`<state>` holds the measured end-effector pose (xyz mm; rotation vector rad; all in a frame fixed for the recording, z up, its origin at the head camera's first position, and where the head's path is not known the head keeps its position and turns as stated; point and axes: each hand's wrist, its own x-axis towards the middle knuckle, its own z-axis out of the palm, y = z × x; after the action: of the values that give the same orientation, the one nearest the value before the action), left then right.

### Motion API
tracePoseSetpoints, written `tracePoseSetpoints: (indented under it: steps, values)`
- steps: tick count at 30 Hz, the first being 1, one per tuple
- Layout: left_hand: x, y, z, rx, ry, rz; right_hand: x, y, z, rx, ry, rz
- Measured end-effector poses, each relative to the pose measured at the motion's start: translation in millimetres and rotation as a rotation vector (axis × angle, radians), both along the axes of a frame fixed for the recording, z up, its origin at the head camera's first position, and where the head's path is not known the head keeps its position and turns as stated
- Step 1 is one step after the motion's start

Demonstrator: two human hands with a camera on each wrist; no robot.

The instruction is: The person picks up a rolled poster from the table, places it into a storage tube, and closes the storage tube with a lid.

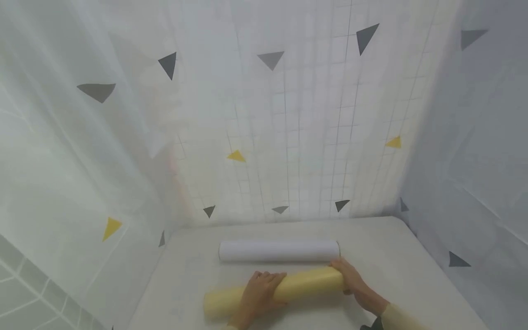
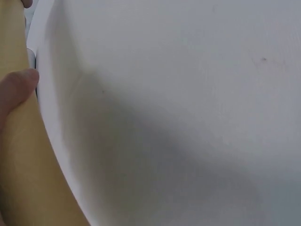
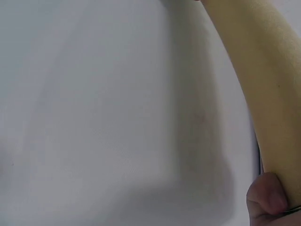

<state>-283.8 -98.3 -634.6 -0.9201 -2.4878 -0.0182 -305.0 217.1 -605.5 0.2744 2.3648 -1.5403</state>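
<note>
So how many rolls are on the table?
2. The yellow roll lies nearest, with the left hand on its middle and the right hand at its end. The white roll lies just behind it, untouched.

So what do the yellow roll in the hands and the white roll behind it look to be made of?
The pale yellow roll looks like matte paper or thin film: smooth, dull, wound into a tube. The white roll looks like rolled paper, matte too, though film can't be ruled out.

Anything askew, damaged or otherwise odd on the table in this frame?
Only a small thing: the yellow roll lies at a slant, its left end nearer the person, while the white roll behind it lies straight across the table. The left hand and right hand grip the yellow roll. No damage shows.
</note>
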Motion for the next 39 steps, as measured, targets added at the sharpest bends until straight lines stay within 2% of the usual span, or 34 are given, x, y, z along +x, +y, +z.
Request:
tracePoseSetpoints:
  steps: [4,9,12,18,25,30,35,39]
  values:
    - [2.7,1.5,-4.3,0.029,0.028,-0.026,2.2,1.0,-6.3,-0.001,-0.009,-0.011]
    - [1.0,1.0,-2.8,0.013,0.013,-0.004,2.5,1.2,-9.2,0.009,0.011,-0.007]
    - [-1.1,-0.4,-1.1,-0.004,-0.010,0.004,3.8,4.1,-12.1,0.016,0.056,0.044]
    - [-3.7,-0.1,-1.9,-0.017,-0.037,-0.002,6.4,16.6,-20.6,0.043,0.156,0.221]
    - [-3.9,4.3,-3.1,-0.014,-0.052,0.007,7.3,21.5,-25.1,0.161,0.219,0.306]
    - [-1.4,4.3,-11.2,-0.013,-0.024,-0.010,12.7,26.7,-31.6,0.166,0.286,0.384]
    - [0.4,5.4,-12.6,0.009,-0.042,-0.020,15.9,27.7,-34.9,0.195,0.306,0.378]
    - [-1.2,6.9,-14.5,0.038,-0.070,-0.015,17.0,29.1,-35.8,0.235,0.373,0.357]
